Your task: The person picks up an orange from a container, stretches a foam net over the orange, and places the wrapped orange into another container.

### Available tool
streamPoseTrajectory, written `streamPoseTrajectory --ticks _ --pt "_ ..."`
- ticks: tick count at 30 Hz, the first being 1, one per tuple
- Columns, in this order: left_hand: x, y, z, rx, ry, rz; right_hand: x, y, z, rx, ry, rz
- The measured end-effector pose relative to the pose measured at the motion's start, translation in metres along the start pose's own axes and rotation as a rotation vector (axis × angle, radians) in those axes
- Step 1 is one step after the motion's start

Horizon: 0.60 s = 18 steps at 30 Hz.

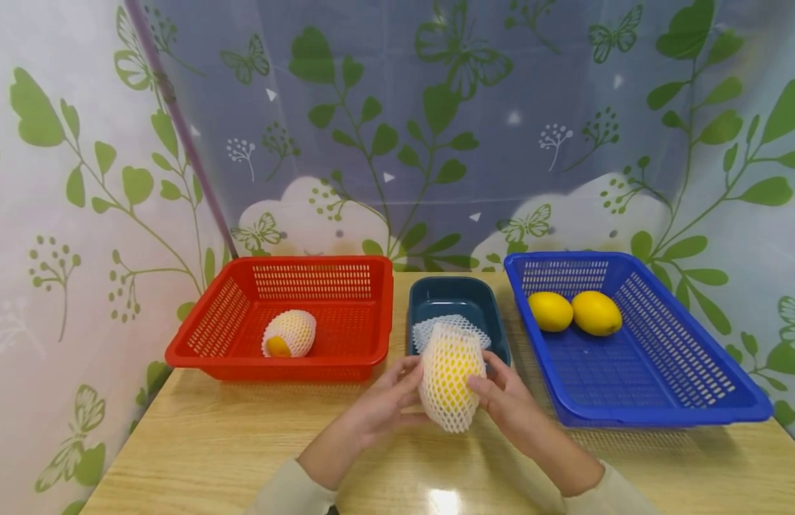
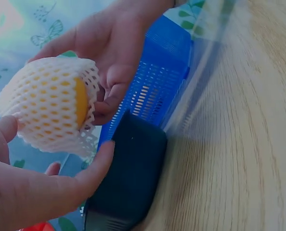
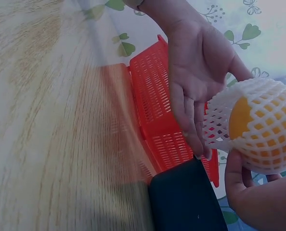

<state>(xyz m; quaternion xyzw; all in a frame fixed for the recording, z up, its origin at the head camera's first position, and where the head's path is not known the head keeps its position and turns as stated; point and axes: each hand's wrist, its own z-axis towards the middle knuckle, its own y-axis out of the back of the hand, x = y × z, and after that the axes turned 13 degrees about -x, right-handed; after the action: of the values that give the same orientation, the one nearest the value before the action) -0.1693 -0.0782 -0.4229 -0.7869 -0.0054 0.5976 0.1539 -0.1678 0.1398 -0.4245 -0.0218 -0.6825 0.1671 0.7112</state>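
A yellow mango (image 1: 451, 379) in a white foam net is held up in front of the dark teal tray (image 1: 503, 336). My right hand (image 1: 513, 408) grips it from the right, thumb on the near face and fingers behind. From the left, my left hand (image 1: 384, 404) touches the netted fruit. Its fingers (image 3: 187, 115) are straight near the net's loose edge in the right wrist view, and its thumb (image 2: 7, 127) rests on the net in the left wrist view. Bare yellow skin shows at the net's open end.
White foam netting (image 1: 461, 323) lies in the tray. On the left, a red basket (image 1: 352, 368) holds one netted mango (image 1: 290, 331). A blue basket (image 1: 655, 411) on the right contains two bare mangoes (image 1: 597, 312). Patterned curtains stand behind and beside the wooden table (image 1: 210, 436).
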Motion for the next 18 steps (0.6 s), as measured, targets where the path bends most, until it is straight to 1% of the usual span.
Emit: streamPoseTrajectory --ticks 2,6,8,11,14,18 --pt "-0.0009 0.0 -0.0001 -0.01 -0.047 0.018 0.0001 -0.0001 -0.0005 0.004 0.001 0.019" --pt "-0.0021 0.0011 -0.0003 -0.022 -0.166 0.051 0.0005 -0.0002 -0.0012 0.011 -0.007 0.04" --pt "-0.0018 0.0015 -0.0003 -0.018 -0.202 0.06 0.0002 -0.0001 -0.0013 0.014 -0.024 0.043" --pt "-0.001 0.0008 -0.0005 -0.023 -0.214 0.073 -0.0005 -0.0004 -0.0012 0.006 -0.058 0.041" --pt "-0.0002 -0.0005 -0.0012 -0.042 -0.21 0.07 -0.0007 -0.0007 -0.0011 -0.003 -0.083 0.03" --pt "-0.001 -0.0011 -0.0024 -0.047 -0.212 0.085 -0.0001 -0.0015 -0.0009 -0.01 -0.097 0.008"
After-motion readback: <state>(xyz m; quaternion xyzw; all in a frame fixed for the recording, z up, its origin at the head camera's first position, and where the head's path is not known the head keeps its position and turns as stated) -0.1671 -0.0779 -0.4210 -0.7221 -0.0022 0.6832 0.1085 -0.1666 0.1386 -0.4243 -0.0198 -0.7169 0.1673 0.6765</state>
